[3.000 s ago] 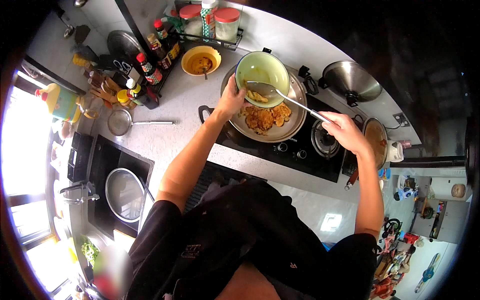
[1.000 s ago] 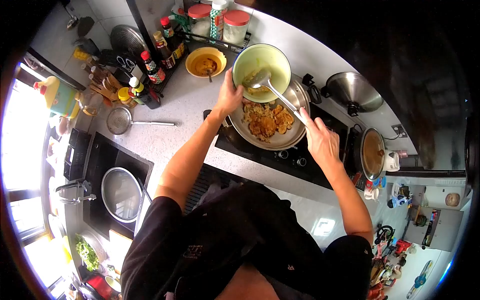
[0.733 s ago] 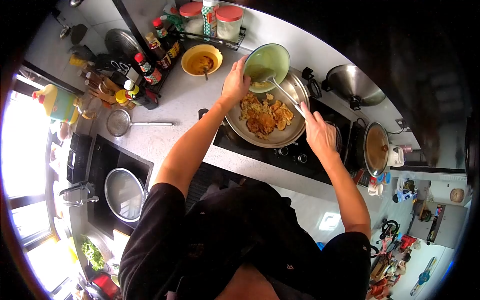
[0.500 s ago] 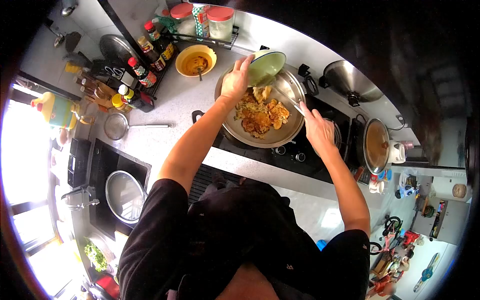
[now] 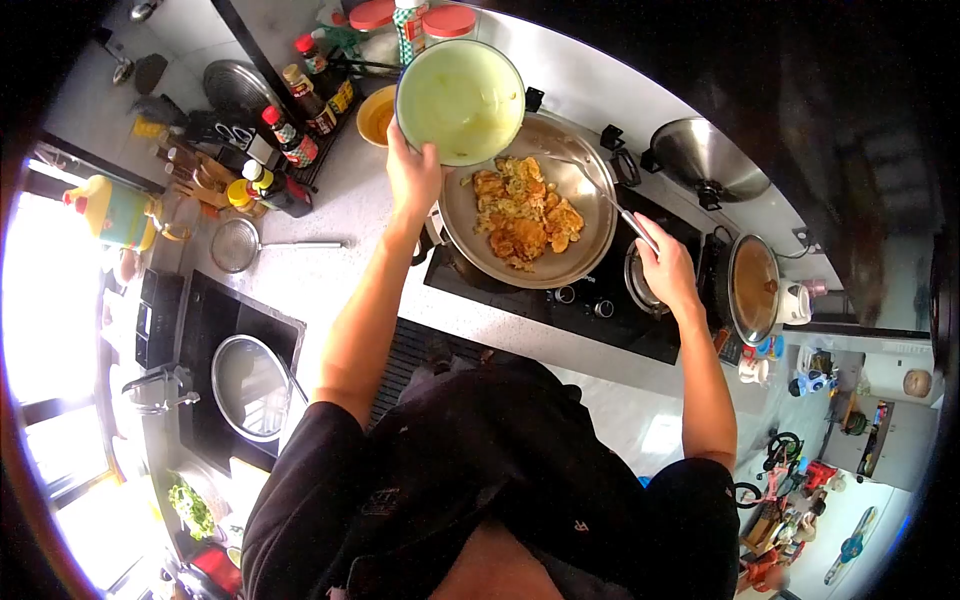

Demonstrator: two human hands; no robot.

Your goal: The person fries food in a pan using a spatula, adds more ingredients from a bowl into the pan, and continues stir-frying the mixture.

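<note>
My left hand (image 5: 414,178) grips the rim of a light green bowl (image 5: 462,102), raised at the pan's upper left with its inside showing only thin residue. In my right hand (image 5: 668,262) is the handle of a metal spatula (image 5: 627,214), whose head reaches into the pan near its far side. Browned food pieces and chopped bits (image 5: 523,215) lie in the wide steel pan (image 5: 590,245) on the black cooktop. Behind the green bowl, a yellow bowl (image 5: 375,118) is partly hidden.
Left of the pan are sauce bottles (image 5: 292,138) and a strainer (image 5: 236,246) on the counter. The sink (image 5: 205,320) at the left holds a metal basin (image 5: 249,388). At the right stand a lidded pot (image 5: 752,290) and a wall-hung steel lid (image 5: 708,165).
The green bowl has moved from over the pan to the upper left, and its contents have gone into the pan. My right hand has shifted right with the spatula.
</note>
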